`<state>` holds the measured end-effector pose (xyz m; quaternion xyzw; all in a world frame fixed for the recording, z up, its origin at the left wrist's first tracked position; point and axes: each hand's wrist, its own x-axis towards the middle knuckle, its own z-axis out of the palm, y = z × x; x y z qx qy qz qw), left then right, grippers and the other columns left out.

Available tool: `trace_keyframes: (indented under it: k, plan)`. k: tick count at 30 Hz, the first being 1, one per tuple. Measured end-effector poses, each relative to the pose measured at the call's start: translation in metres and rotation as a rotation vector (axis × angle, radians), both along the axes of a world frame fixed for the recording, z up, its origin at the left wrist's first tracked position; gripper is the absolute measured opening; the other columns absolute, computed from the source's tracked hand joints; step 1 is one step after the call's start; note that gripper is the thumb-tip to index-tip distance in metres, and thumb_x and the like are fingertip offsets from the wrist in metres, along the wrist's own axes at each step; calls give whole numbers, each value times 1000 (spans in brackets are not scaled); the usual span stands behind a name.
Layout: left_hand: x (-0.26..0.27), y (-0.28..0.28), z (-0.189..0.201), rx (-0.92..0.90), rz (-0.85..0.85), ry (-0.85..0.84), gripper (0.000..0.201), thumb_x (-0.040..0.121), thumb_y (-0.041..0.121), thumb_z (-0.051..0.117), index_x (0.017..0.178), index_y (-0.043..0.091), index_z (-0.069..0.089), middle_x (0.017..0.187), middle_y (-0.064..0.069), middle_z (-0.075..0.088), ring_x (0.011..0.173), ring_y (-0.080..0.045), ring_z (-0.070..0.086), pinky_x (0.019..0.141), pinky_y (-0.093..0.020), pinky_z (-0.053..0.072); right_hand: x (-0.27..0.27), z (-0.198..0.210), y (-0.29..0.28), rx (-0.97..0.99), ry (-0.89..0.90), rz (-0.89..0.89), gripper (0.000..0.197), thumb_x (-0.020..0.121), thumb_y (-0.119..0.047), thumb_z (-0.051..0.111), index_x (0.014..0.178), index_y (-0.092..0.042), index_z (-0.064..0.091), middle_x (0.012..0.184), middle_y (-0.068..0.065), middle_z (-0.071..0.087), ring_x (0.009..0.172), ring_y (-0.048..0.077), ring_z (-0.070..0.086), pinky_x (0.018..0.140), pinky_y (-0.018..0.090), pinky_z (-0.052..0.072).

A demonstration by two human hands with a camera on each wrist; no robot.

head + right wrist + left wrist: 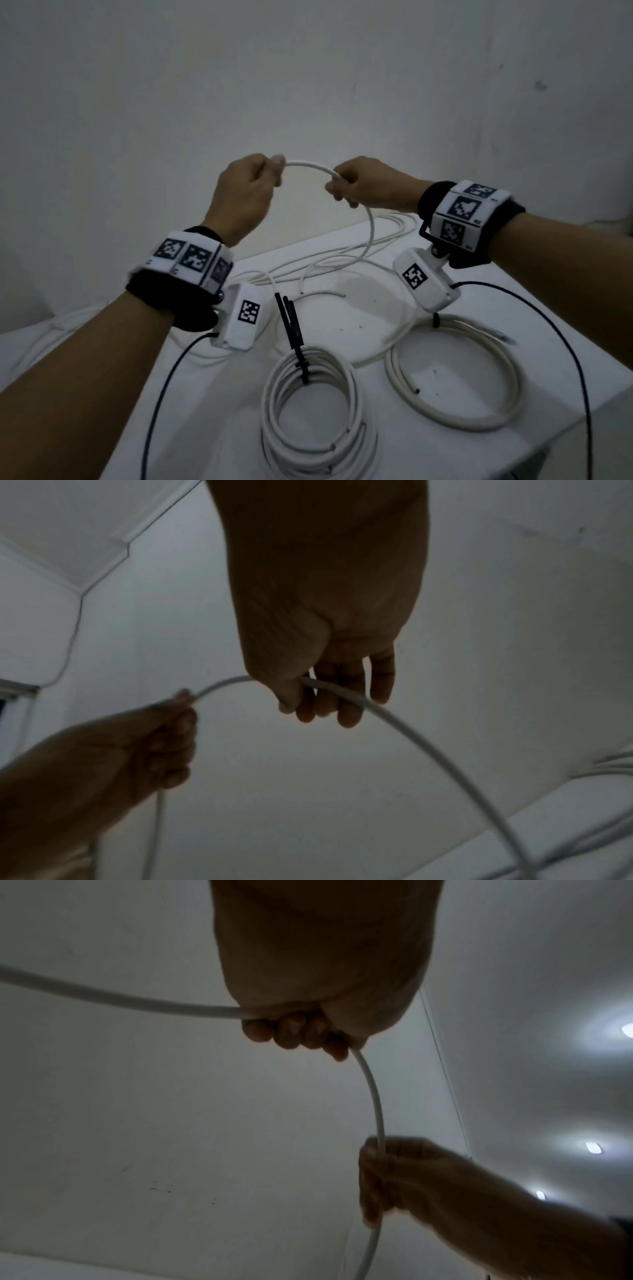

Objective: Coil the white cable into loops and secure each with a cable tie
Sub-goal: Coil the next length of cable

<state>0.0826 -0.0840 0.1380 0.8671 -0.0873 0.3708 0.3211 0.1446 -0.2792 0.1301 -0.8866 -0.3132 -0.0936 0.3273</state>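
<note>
Both hands are raised above the white table (496,325) with a short arc of white cable (308,164) stretched between them. My left hand (253,185) grips one side of the arc in a closed fist, and my right hand (356,186) grips the other. From the right hand the cable curves down (371,233) to loose lengths on the table. In the left wrist view, the left hand's fingers (298,1034) curl around the cable (373,1096). The right wrist view shows the right hand's fingers (329,696) curled over the cable (411,731).
A wound white coil (308,404) held by a black cable tie (303,366) lies at the table's front. A wider coil (455,373) with a black tie (435,320) lies to its right. Loose black ties (289,318) lie by the left wrist. Loose cable (342,257) trails along the back.
</note>
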Motion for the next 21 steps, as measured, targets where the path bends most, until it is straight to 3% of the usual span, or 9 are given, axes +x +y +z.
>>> trace_keyframes:
  k: [3, 6, 8, 10, 12, 14, 16, 18, 21]
  plan:
    - [-5, 23, 13, -166, 85, -55, 35, 100, 37, 45, 74, 15, 55, 61, 5, 43, 56, -9, 38, 54, -28, 29, 5, -14, -23, -73, 90, -125, 30, 98, -30, 48, 82, -9, 61, 75, 5, 63, 67, 18, 57, 60, 24, 42]
    - [-12, 45, 14, -221, 135, 1, 35, 100, 35, 44, 80, 10, 58, 63, 0, 44, 59, -16, 39, 57, -28, 31, 2, -23, -42, -14, 278, -158, 35, 100, -36, 41, 84, -10, 58, 79, 8, 66, 69, 19, 60, 63, 28, 42]
    - [-16, 56, 9, -223, 128, 92, 36, 100, 34, 43, 78, 11, 60, 66, -2, 52, 65, -22, 46, 64, -30, 37, -4, -20, -46, 174, 379, -117, 31, 102, -32, 37, 84, -11, 52, 81, 10, 65, 71, 24, 63, 64, 34, 48]
    - [-25, 58, 7, -152, 95, 269, 27, 99, 26, 46, 82, 14, 64, 73, -3, 64, 71, -25, 57, 68, -30, 44, -14, -12, -44, 453, 413, -61, 26, 102, -22, 37, 80, -11, 47, 71, 10, 55, 62, 24, 57, 60, 36, 50]
    - [-35, 54, 7, -75, 52, 401, 18, 94, 14, 48, 99, 13, 65, 81, -5, 71, 75, -24, 65, 75, -33, 50, -24, 0, -37, 647, 396, -28, 26, 102, -19, 37, 78, -12, 44, 65, 5, 42, 54, 16, 41, 52, 28, 41]
    - [-47, 46, 7, -87, -37, 426, 22, 93, 9, 46, 106, 13, 64, 79, -9, 71, 71, -25, 66, 75, -37, 52, -34, 12, -23, 849, 428, 17, 27, 102, -19, 37, 76, -14, 43, 60, 0, 35, 50, 12, 32, 48, 24, 30]
    - [-59, 34, 6, -134, -132, 381, 25, 99, 15, 41, 98, 12, 66, 67, -8, 65, 60, -22, 59, 64, -35, 50, -45, 22, -8, 1144, 541, 49, 32, 102, -17, 33, 70, -15, 40, 53, -2, 33, 45, 10, 28, 44, 21, 26]
    - [-71, 21, 3, -265, -238, 316, 45, 104, 37, 34, 88, 11, 66, 57, -3, 48, 53, -16, 45, 53, -29, 42, -57, 29, 5, 1429, 657, 46, 37, 102, -15, 28, 65, -17, 36, 43, -5, 30, 36, 8, 25, 40, 18, 23]
    - [-88, 8, 3, -444, -350, 285, 71, 84, 68, 22, 84, 10, 64, 60, -1, 42, 55, -13, 40, 52, -27, 37, -73, 27, 23, 1655, 746, -16, 35, 98, -10, 26, 64, -18, 31, 44, -4, 27, 30, 8, 21, 43, 20, 19]
